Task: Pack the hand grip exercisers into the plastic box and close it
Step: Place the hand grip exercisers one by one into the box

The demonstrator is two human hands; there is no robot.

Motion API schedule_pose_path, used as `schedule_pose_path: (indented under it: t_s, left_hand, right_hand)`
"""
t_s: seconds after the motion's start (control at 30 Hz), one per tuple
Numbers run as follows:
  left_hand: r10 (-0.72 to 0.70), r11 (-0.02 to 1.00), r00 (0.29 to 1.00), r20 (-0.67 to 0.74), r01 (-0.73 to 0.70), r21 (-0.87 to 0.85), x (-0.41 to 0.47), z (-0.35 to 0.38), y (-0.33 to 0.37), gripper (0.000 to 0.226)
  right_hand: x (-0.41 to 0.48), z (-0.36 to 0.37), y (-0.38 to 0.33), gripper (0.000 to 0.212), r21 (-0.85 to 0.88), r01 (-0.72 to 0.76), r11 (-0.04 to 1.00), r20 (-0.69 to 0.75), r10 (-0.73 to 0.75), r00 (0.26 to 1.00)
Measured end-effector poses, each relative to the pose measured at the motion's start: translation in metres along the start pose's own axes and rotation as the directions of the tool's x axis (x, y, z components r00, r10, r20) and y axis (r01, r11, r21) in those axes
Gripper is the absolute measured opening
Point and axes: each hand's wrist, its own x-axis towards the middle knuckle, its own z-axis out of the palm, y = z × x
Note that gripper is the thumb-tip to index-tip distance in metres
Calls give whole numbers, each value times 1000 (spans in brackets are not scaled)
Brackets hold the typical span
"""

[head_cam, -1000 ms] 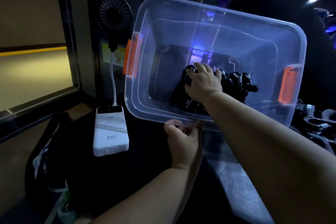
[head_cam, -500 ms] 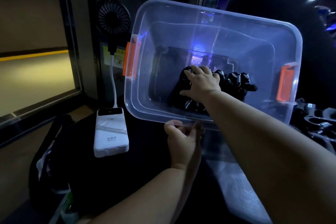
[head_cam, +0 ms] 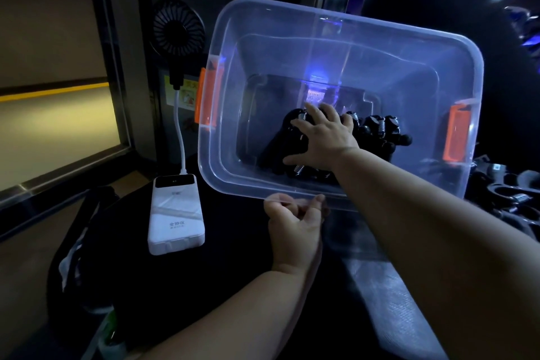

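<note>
Lying in a black heap on the floor of the plastic box (head_cam: 350, 38), the hand grip exercisers (head_cam: 377, 131) sit toward its near wall, springs and knobs showing. The right hand (head_cam: 324, 137) reaches in over the near rim and lies flat on the heap's left part with fingers spread and nearly straight, clasping nothing that I can make out. So the heap lies right beneath that palm and runs off to its right, along the box's long side, which spans the view from left to right. The box is tipped up with its opening toward the person. The left hand (head_cam: 295, 222) is just below the near rim and pinches that edge between thumb and curled fingers. No lid is on, and an orange latch (head_cam: 207, 99) hangs at each short end. Right of the box, near its lower corner, loose exercisers (head_cam: 508, 196) probably wait to be packed, nearer the right hand. Under the box lies a translucent sheet (head_cam: 388, 295), possibly the lid. Left of the box are a white power bank (head_cam: 175, 213) and a small fan (head_cam: 178, 28).
</note>
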Motion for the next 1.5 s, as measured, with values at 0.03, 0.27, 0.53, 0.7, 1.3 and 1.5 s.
schedule_pose_path:
  t_s: [0.03, 0.27, 0.53, 0.7, 1.3, 1.5]
  left_hand:
    - [-3, 1000, 1000, 2, 3, 2, 1, 0, -1, 47]
    - [-44, 987, 994, 95, 58, -151, -4, -1, 3, 35]
    - [-49, 964, 997, 53, 62, -257, -4, 2, 7, 34]
    - [-25, 972, 999, 42, 34, -232, -5, 0, 5, 33]
    - [-27, 966, 998, 51, 40, -257, -6, 3, 12, 33]
    - [7, 985, 998, 57, 3, -172, -4, 2, 8, 36]
  right_hand:
    - [0, 1, -1, 91, 2, -10, 1000, -4, 10, 1000]
    - [15, -12, -24, 60, -175, 280, 944, -22, -288, 957]
    - [29, 1, -38, 40, -320, 429, 844, 201, -382, 902]
    - [34, 1, -29, 41, -390, 440, 809, 219, -383, 897]
    - [34, -2, -21, 49, -447, 447, 775, 127, -440, 889]
    - [20, -9, -17, 56, -397, 410, 821, 81, -414, 907]
